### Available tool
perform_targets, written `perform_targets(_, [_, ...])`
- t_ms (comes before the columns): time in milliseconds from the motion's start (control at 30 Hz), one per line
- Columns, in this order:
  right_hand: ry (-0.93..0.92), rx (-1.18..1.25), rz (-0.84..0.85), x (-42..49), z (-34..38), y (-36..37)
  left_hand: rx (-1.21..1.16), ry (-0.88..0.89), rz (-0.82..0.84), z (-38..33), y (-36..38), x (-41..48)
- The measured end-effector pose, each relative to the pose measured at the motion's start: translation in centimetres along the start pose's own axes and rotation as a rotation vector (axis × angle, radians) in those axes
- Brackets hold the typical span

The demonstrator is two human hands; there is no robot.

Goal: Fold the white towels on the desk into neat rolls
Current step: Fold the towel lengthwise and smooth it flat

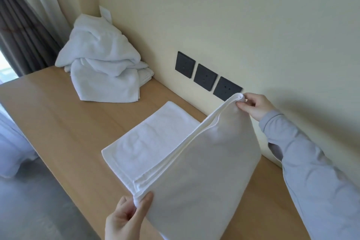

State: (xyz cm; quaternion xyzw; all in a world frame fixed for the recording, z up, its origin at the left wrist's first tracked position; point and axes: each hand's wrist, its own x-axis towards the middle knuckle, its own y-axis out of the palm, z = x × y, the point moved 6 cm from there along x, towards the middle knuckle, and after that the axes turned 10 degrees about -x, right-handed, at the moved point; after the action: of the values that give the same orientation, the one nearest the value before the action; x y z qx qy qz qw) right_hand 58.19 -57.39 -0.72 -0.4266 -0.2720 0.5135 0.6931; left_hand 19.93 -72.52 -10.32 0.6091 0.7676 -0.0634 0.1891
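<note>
Several white towels [101,60] sit heaped at the far left end of the counter [54,115], against the wall, not yet folded. Nearer, the left hand [124,218] pinches the near corner of the towel [152,138] now being worked, thumb on top and fingers beneath. The left half of it lies flat on the wood. The right half is raised like a flap, its doubled hem running up to the right hand [255,107], which pinches the far corner just in front of the dark wall sockets [206,78].

The step looks like a lengthwise fold made before rolling. To do it well, hold both corners level and the hem taut between them — slack here would likely show later as a lopsided roll. Then carry the flap over leftwards so its edge meets the flat edge squarely, and smooth outward from the fold before letting go.
</note>
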Motion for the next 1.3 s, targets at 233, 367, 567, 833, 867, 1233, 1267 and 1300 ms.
perform_targets(233, [-0.084,0.044,-0.018,6.5,7.3,6.6,-0.152,0.018,-0.025,-0.6,-3.4,8.6])
perform_targets(367, [0.031,0.063,0.007,10.5,9.3,13.3,-0.202,-0.037,-0.114,1.4,-4.7,14.9])
perform_targets(567, [0.147,-0.126,0.114,14.8,8.8,22.7,-0.036,-0.091,-0.217,6.2,-6.4,22.0])
perform_targets(833, [0.039,-0.452,0.016,16.6,7.7,27.7,0.186,-0.021,-0.330,7.3,-6.7,23.3])
perform_targets(867, [-0.009,-0.517,-0.039,16.4,7.8,27.7,0.192,0.044,-0.347,6.6,-6.5,23.1])
perform_targets(1233, [-0.788,-0.719,0.005,14.3,10.6,28.5,0.862,0.383,-0.076,3.9,-2.2,26.2])
perform_targets(1267, [-0.781,-0.755,0.038,14.7,10.6,28.6,0.858,0.375,-0.060,3.9,-2.2,26.5])
perform_targets(1300, [-0.779,-0.786,0.067,15.1,10.9,28.8,0.854,0.375,-0.033,4.0,-2.3,26.7])
